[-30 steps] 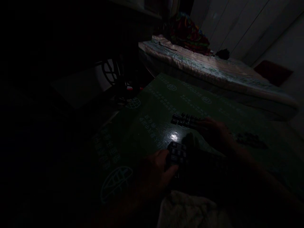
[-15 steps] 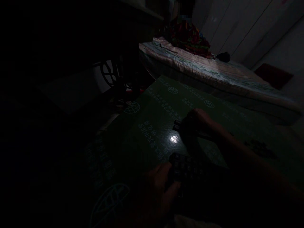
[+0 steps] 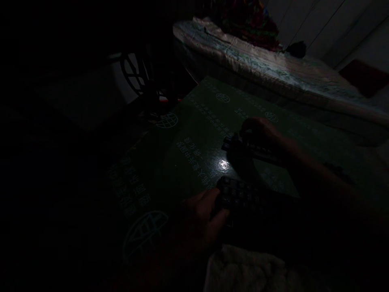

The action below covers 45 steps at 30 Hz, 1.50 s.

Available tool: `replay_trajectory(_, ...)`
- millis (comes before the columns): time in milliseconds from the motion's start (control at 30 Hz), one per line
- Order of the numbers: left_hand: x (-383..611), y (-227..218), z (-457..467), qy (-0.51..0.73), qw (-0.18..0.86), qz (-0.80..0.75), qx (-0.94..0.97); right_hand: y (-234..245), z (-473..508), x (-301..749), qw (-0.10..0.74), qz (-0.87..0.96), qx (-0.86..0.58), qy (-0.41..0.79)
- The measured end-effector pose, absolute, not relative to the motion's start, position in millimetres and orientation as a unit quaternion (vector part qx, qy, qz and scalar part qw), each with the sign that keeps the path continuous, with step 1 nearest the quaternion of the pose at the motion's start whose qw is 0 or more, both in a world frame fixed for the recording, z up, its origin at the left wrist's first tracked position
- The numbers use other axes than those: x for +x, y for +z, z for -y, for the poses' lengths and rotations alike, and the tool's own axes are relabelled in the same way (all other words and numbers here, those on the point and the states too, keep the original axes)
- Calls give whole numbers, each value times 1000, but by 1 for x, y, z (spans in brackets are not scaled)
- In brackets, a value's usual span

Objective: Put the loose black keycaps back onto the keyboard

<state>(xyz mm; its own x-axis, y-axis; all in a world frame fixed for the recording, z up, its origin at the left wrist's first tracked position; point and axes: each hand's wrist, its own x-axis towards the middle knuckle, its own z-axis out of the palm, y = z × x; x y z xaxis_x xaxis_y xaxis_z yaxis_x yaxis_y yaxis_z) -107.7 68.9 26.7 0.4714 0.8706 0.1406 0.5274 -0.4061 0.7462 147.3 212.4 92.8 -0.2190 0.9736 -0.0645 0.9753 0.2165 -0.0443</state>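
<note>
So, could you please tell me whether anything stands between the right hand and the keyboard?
Yes, dark keys on the green table, by the right hand; nothing else shows before the keyboard, though it is dark.

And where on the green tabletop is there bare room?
The green tabletop is bare left of the glare, down to the large globe print, and between the right hand and its far edge. Crowded: the keyed black panel in the left hand, the black strip by the right hand, the dark pieces at right. Lower left is too dark to judge.
</note>
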Motion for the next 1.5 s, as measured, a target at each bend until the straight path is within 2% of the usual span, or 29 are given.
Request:
replay_trajectory(100,-107,30,-69,267,323,-437,796,93,-158,143,-129,-849,513,-9)
replay_trajectory(167,-106,32,-68,266,318,-438,797,85,-111,134,-169,-877,449,2)
replay_trajectory(233,-105,32,-65,266,309,-437,801,73,-68,122,-191,-871,450,32)
replay_trajectory(333,-107,30,-61,286,282,-415,817,59,-27,106,-177,-851,493,43)
replay_trajectory(533,-110,29,-59,339,231,-316,855,51,-18,90,-189,-855,469,117)
replay_trajectory(733,-107,27,-59,350,203,-306,862,50,-18,92,-150,-873,445,131)
replay_trajectory(1200,-104,25,-58,362,187,-287,867,47,-18,88,-164,-876,436,129)
replay_trajectory(1500,-102,16,-58,354,142,-264,886,43,-12,79,-157,-859,446,194)
